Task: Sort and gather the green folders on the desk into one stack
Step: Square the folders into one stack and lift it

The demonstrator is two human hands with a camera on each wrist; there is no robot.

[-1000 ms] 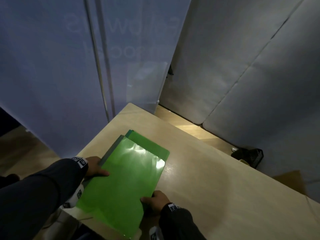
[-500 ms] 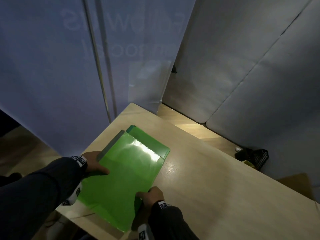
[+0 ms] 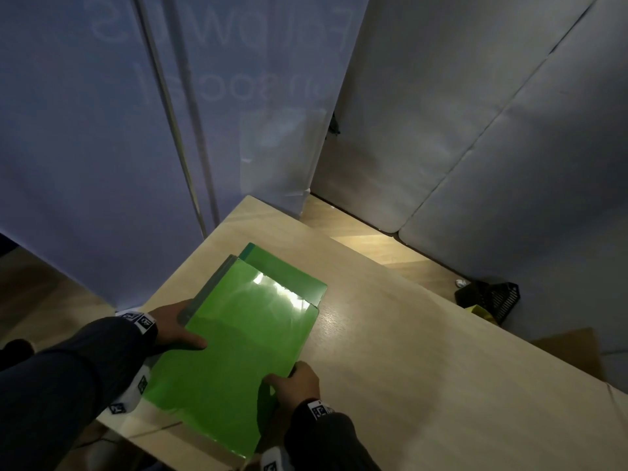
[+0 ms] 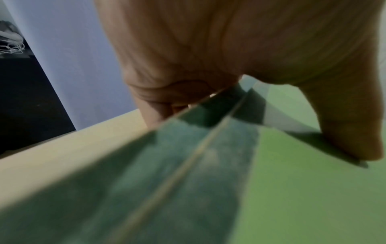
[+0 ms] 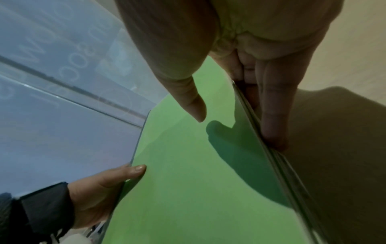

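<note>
A stack of green folders (image 3: 238,351) lies at the near left corner of the wooden desk (image 3: 424,368), its near end sticking out over the desk edge. A darker green folder (image 3: 289,277) at the bottom juts out at the far end. My left hand (image 3: 176,329) grips the stack's left edge (image 4: 208,148), thumb on top and fingers under it. My right hand (image 3: 294,384) grips the right edge, thumb above the top folder (image 5: 188,181) and fingers (image 5: 269,115) along the side and underneath.
Grey-blue panels (image 3: 102,147) stand close behind the desk's far left corner. A black basket (image 3: 492,299) sits on the floor past the desk's far edge. Bare desk surface stretches to the right of the stack.
The stack has slid a little toward the far end of the desk with both hands on its edges. The right hand sits higher along the right edge than a second ago.
</note>
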